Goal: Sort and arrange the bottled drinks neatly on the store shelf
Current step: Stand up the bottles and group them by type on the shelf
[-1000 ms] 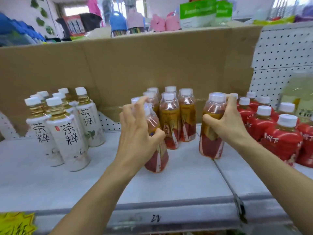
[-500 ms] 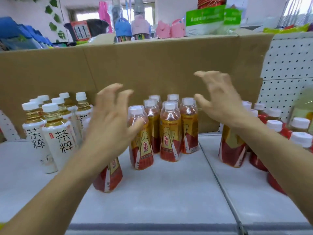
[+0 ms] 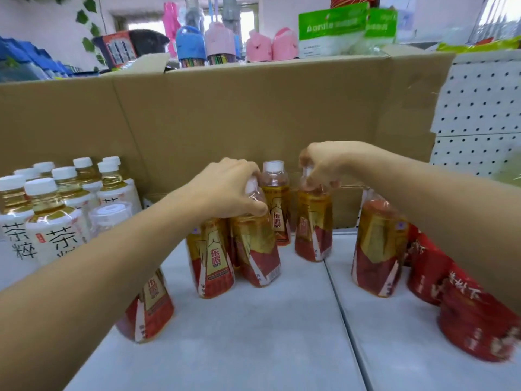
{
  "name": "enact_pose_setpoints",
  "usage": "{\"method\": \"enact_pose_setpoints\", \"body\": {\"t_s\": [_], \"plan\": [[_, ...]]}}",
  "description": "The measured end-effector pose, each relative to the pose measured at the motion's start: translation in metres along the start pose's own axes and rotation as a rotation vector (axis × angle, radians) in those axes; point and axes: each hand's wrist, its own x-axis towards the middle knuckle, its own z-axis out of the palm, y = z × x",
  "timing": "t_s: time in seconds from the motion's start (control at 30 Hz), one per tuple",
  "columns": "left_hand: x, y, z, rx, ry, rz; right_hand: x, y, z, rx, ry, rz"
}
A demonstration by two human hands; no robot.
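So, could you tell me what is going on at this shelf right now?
A person is sorting drinks on the shelf with both hands. The left hand grips the top of a red-and-gold bottle in the middle cluster. The right hand grips the top of a second red-and-gold bottle just to its right. Neither bottle looks lifted. White-labelled tea bottles are grouped at the left, and red bottles at the right.

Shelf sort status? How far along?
Done: white tea bottles grouped left, red bottles grouped right. In hand: left hand grips one gold bottle by its top, right hand another. Left: two stray gold bottles, one out front at left, one beside the reds, not yet in rows.
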Motion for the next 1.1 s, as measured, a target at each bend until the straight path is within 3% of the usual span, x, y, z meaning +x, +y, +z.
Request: {"method": "enact_pose_setpoints", "body": {"t_s": [0.37,0.57,0.8,0.93,1.1], "plan": [[-0.001,-0.003,-0.006,-0.024,-0.048,-0.001,0.031,0.003,0.003,0.127,-0.072,-0.047],[0.001,-0.006,-0.003,-0.044,-0.068,0.046,0.029,0.005,0.006,0.051,-0.051,-0.059],[0.011,0.007,-0.007,-0.085,-0.115,0.128,-0.061,0.019,-0.016,-0.047,0.075,0.031],[0.025,0.027,0.000,0.000,0.007,0.085,-0.092,0.034,-0.010,-0.118,-0.048,0.177],[0.033,0.033,0.009,0.041,0.060,0.019,-0.096,0.049,0.001,0.107,-0.048,0.231]]}}
